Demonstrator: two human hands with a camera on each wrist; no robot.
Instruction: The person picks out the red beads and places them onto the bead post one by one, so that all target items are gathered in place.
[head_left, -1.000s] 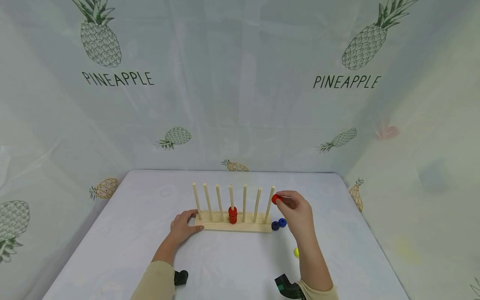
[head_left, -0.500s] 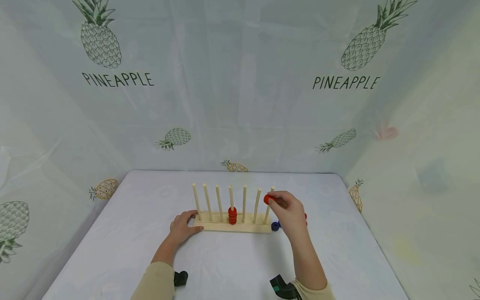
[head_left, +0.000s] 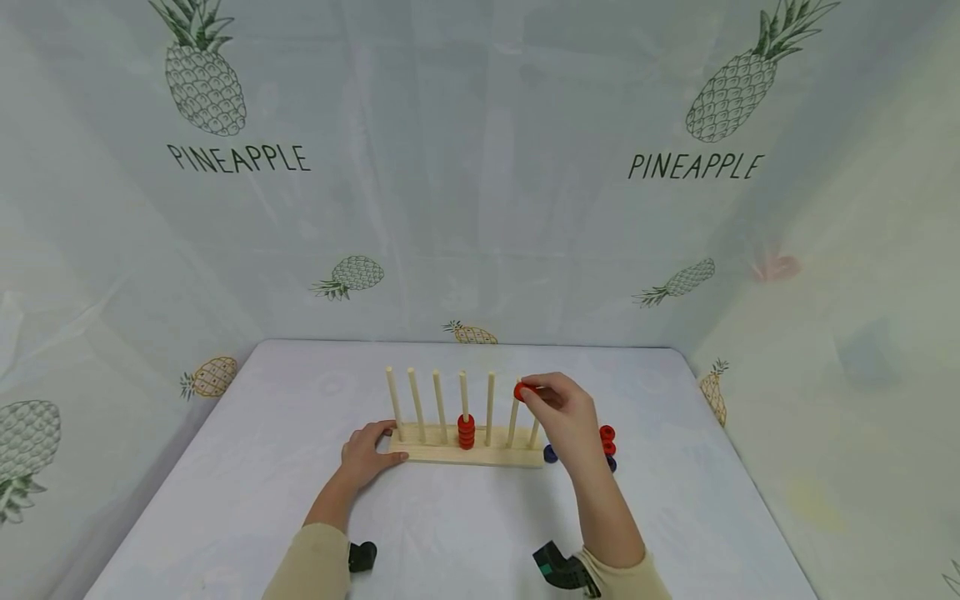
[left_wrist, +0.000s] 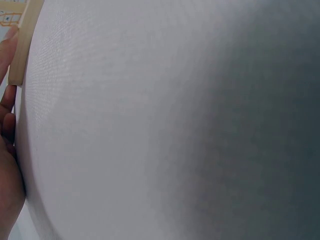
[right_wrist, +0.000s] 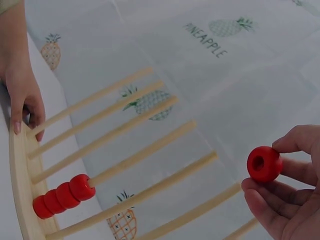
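Right hand [head_left: 566, 417] is pinching a red bead [head_left: 522, 391] at the peg tops, right of the peg [head_left: 464, 398] carrying red beads [head_left: 466, 432]; left hand [head_left: 365, 454], fingers relaxed, is steadying the rack [head_left: 465, 454]

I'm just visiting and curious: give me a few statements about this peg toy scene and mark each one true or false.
1. The right hand pinches a red bead. True.
2. The wooden rack has five pegs. False: it has seven.
3. Red beads sit stacked on the middle peg. True.
4. The left hand holds a blue bead. False: it rests on the rack's left end and holds no bead.
5. Loose beads lie right of the rack. True.
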